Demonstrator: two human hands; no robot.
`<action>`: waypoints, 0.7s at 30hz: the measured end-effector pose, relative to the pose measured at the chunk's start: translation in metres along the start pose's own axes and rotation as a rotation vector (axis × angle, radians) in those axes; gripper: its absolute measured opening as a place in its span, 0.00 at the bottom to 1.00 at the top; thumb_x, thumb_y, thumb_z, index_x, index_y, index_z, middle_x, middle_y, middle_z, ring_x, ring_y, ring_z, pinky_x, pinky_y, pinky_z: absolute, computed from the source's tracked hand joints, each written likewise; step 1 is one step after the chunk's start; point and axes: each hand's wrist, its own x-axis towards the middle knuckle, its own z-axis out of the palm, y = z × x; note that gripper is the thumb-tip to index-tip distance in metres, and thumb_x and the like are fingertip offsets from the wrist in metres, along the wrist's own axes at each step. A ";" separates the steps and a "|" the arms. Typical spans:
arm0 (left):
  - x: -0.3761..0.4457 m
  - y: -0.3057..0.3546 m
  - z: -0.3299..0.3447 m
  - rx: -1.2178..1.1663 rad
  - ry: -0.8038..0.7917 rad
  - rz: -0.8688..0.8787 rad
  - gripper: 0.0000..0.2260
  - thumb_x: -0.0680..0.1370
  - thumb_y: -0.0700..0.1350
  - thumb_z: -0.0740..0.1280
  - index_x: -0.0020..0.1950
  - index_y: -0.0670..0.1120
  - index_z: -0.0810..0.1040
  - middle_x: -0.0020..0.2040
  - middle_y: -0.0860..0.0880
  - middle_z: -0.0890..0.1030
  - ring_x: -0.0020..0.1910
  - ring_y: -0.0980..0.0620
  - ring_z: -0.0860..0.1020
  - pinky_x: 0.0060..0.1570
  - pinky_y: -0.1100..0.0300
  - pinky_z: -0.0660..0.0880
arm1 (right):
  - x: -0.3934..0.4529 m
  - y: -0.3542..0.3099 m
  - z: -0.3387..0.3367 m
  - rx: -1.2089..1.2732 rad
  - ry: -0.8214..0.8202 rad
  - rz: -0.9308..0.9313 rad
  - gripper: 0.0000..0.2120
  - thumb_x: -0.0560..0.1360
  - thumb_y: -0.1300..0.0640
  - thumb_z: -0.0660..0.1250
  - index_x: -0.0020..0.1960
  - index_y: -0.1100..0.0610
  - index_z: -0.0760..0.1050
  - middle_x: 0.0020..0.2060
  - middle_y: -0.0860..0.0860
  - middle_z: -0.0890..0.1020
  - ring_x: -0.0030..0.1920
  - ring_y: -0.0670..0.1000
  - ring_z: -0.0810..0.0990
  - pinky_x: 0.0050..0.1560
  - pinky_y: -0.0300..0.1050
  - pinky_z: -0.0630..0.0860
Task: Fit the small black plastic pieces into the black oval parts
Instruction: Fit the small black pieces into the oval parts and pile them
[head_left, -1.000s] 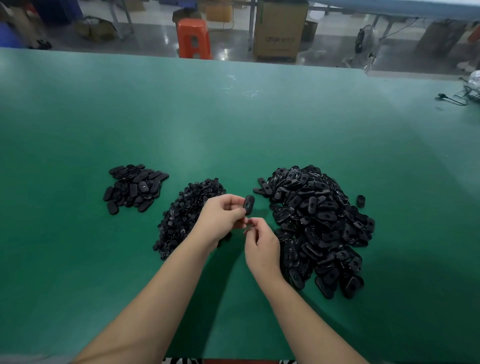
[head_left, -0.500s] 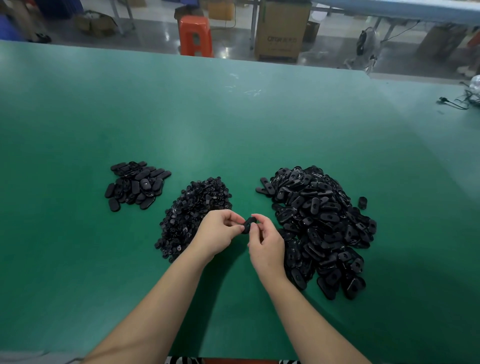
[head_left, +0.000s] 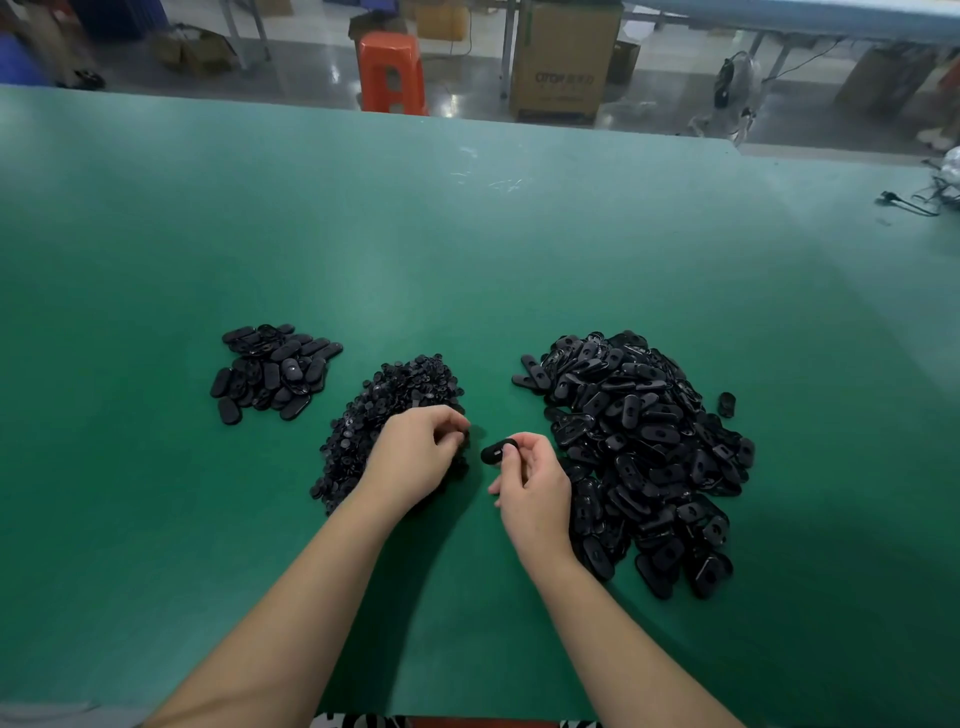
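Right hand (head_left: 535, 488): my fingers pinch one black oval plastic part (head_left: 497, 451), raised above the green table (head_left: 467, 260).
Left hand (head_left: 415, 457): fingers curled over the heap of small black plastic pieces (head_left: 384, 410); contents hidden, cannot tell.

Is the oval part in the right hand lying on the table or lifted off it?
Lifted. The right hand pinches the oval part by one end above the green table, apart from both piles.
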 end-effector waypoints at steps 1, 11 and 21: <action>0.001 -0.002 -0.003 0.123 0.042 0.000 0.09 0.80 0.46 0.67 0.56 0.55 0.85 0.47 0.56 0.85 0.41 0.56 0.80 0.45 0.60 0.77 | 0.000 0.001 0.000 -0.001 0.002 -0.006 0.04 0.83 0.58 0.63 0.51 0.50 0.73 0.40 0.49 0.83 0.31 0.45 0.82 0.41 0.60 0.82; -0.006 -0.012 0.002 0.398 -0.077 0.181 0.10 0.77 0.58 0.70 0.57 0.59 0.82 0.47 0.56 0.71 0.48 0.52 0.78 0.45 0.56 0.77 | 0.001 0.005 0.002 -0.013 0.007 -0.013 0.05 0.83 0.57 0.62 0.54 0.48 0.73 0.42 0.49 0.84 0.31 0.45 0.81 0.43 0.61 0.81; -0.004 -0.016 0.008 0.437 -0.139 0.298 0.09 0.81 0.53 0.66 0.59 0.60 0.83 0.49 0.55 0.69 0.49 0.47 0.76 0.46 0.59 0.66 | 0.001 0.003 0.002 -0.086 -0.012 -0.016 0.11 0.83 0.57 0.61 0.64 0.54 0.77 0.44 0.56 0.85 0.44 0.56 0.83 0.52 0.59 0.79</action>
